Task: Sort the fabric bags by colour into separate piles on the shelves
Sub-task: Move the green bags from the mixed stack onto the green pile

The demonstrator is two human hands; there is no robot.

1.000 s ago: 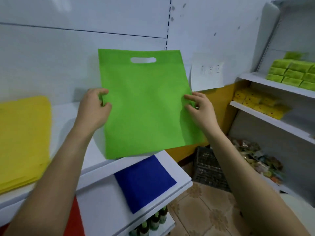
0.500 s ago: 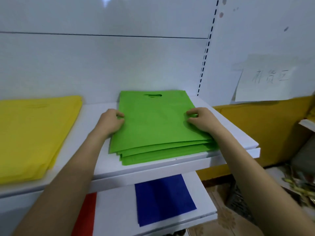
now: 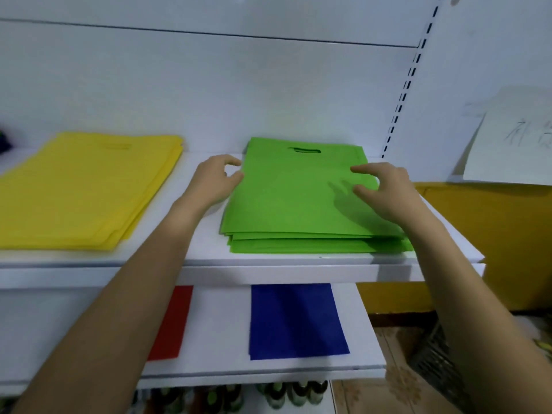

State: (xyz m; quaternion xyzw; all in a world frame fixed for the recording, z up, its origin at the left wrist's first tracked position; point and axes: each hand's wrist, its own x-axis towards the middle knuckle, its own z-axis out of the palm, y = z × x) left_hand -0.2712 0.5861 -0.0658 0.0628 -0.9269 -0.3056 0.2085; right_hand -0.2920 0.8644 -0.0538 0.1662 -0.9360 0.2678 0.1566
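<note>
1. Location: green pile (image 3: pixel 286 204) lies at right end of upper shelf (image 3: pixel 206 249).
2. Hands: left hand (image 3: pixel 215 180) loose, empty, beside pile's left edge; right hand (image 3: pixel 385 189) spread, empty, over its right side.
3. Advice: press flat, square the edges.

The only writing stands on a white paper sheet (image 3: pixel 513 138) hanging on the wall (image 3: pixel 478 55) at far right. It shows a few dark handwritten characters, cut by the picture's right edge and too blurred to read.
</note>
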